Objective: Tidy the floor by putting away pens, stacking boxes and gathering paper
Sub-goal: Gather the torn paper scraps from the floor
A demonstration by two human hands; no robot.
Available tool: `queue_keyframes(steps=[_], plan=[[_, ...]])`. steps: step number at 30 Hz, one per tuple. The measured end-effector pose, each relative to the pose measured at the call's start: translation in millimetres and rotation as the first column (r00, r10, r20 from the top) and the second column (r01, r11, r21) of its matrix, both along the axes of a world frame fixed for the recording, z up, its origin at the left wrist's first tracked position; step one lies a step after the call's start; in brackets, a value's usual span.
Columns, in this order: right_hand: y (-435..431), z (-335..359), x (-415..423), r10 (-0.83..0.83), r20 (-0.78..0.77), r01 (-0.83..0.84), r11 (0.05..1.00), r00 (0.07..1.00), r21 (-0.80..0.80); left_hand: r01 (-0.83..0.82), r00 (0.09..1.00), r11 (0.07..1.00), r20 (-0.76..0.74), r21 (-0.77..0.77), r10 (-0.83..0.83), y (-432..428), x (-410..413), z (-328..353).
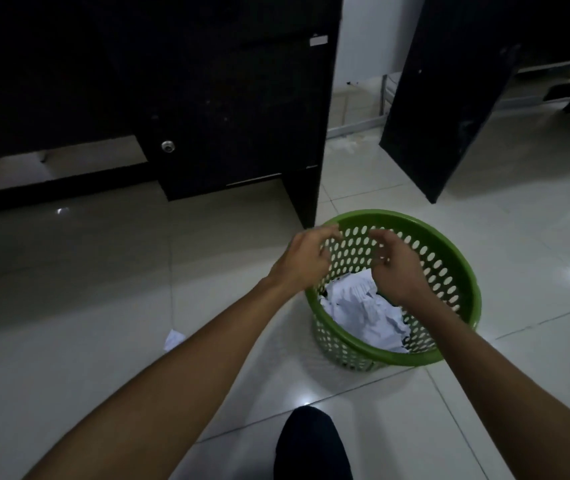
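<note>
My left hand and right hand hung over the green basket, the left above its rim at ten o'clock, the right over the open mouth. Fingers of both hands were loosely curled and spread, the tips apart; I could see nothing held in either. Crumpled white paper lay inside the basket, filling the bottom and rising toward the wall at six o'clock.

Judgement: the step in hand was gathering paper, and the deposit at the basket looked complete. One loose scrap lay on the tiled floor, well apart from the basket at its nine o'clock, just beside my left forearm. To do this step well, I judged the hands should lift straight up clear of the rim before swinging toward the scrap, so that a trailing finger did not catch the perforated wall and tip the light basket.

Clearance: the dark desk panel stood close behind the basket at eleven o'clock. A second dark panel stood farther off at one o'clock. Floor from six to nine o'clock was open, apart from my own dark-clad knee at six. No pens or boxes were in view.
</note>
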State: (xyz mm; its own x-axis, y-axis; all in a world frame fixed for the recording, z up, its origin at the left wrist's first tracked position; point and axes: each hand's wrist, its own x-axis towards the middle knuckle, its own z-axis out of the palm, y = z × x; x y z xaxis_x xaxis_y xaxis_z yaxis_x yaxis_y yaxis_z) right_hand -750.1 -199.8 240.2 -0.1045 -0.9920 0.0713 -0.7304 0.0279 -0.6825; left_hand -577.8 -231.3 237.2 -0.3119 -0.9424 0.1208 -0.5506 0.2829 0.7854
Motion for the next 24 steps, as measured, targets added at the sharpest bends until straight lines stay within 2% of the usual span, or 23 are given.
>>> queue_keyframes(steps=[2, 4, 8, 12, 14, 16, 19, 24], plan=[[-3.3, 4.0, 24.0, 0.030, 0.036, -0.027, 0.997, 0.999, -0.078, -0.132, 0.991, 0.985, -0.018, -0.116, 0.131, 1.8, 36.3, -1.2], [-6.5, 5.3, 51.0, 0.096, 0.063, -0.086, 0.985, 0.993, -0.150, -0.252, 0.967, 0.959, -0.007, -0.132, 0.253, 6.1, 83.8, -11.4], [-16.7, -6.1, 112.8, 0.242, 0.103, -0.225, 0.962, 0.965, -0.157, -0.500, 0.863, 0.866, 0.065, -0.029, 0.501, 28.5, 192.1, -51.5], [-16.1, -40.3, 176.9, 0.361, 0.032, -0.361, 0.932, 0.932, -0.019, -0.679, 0.730, 0.724, 0.212, 0.121, 0.650, 74.0, 285.4, -112.0], [-11.0, -66.9, 204.2, 0.494, -0.036, -0.491, 0.869, 0.869, 0.067, -0.721, 0.692, 0.659, 0.275, 0.217, 0.667, 98.1, 317.9, -143.5], [-6.4, -96.7, 225.5, 0.613, -0.085, -0.595, 0.786, 0.786, 0.164, -0.722, 0.692, 0.632, 0.322, 0.282, 0.646, 118.4, 338.3, -171.5], [-1.5, -146.0, 257.9, 0.741, -0.134, -0.677, 0.660, 0.658, 0.325, -0.719, 0.695, 0.593, 0.381, 0.364, 0.609, 138.6, 356.1, -207.8], [8.6, -234.6, 306.5, 0.904, -0.184, -0.764, 0.424, 0.385, 0.486, -0.679, 0.733, 0.599, 0.430, 0.424, 0.527, 151.3, 362.4, -262.8]])
